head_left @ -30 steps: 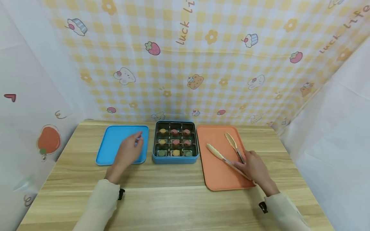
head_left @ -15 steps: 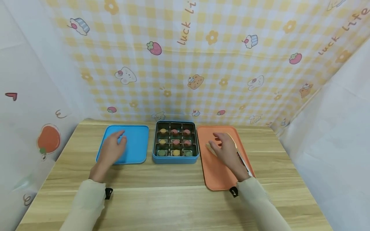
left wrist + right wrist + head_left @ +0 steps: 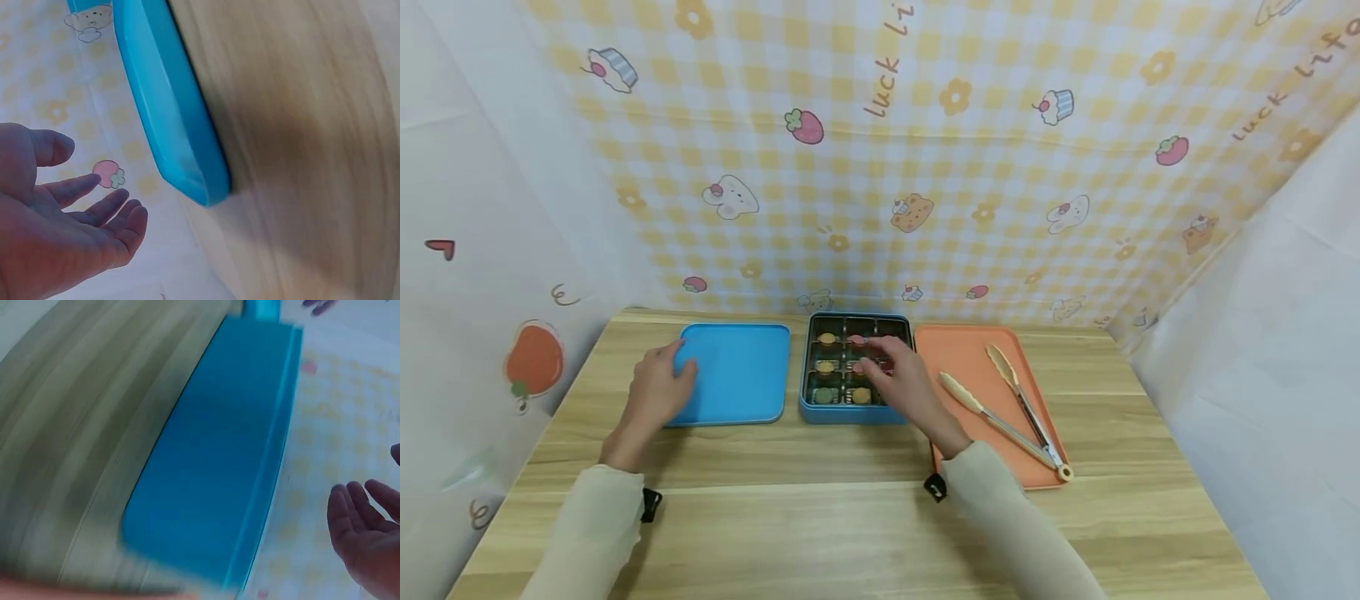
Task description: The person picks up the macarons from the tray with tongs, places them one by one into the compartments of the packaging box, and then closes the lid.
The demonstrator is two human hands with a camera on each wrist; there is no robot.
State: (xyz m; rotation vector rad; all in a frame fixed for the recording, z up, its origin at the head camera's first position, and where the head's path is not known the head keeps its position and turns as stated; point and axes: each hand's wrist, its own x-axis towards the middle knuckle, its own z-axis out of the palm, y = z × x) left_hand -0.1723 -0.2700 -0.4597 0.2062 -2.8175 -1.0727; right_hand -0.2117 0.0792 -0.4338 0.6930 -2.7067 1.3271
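Observation:
In the head view my left hand (image 3: 651,396) is at the left edge of the blue tray (image 3: 737,375). The left wrist view shows its fingers loosely bent, holding nothing and apart from the tray's rim (image 3: 187,125). My right hand (image 3: 906,383) hovers over the right side of a square blue box (image 3: 835,414), hiding some compartments. Its fingers are relaxed and grip nothing in the right wrist view, where the box's side (image 3: 206,456) looms large. Yellow, pink and green round pieces sit in the box's dividers, such as a yellow piece (image 3: 827,339).
To the right of the box lies an orange tray (image 3: 955,462). Spread metal tongs (image 3: 1026,417) with cream tips rest on it, their ring end at its lower right corner. Behind the wooden table (image 3: 790,533) hangs a checked cloth (image 3: 850,175).
My right hand has left the tongs, which stay on the orange tray, and moved left over the box. My left hand has shifted left from over the blue tray to its left edge.

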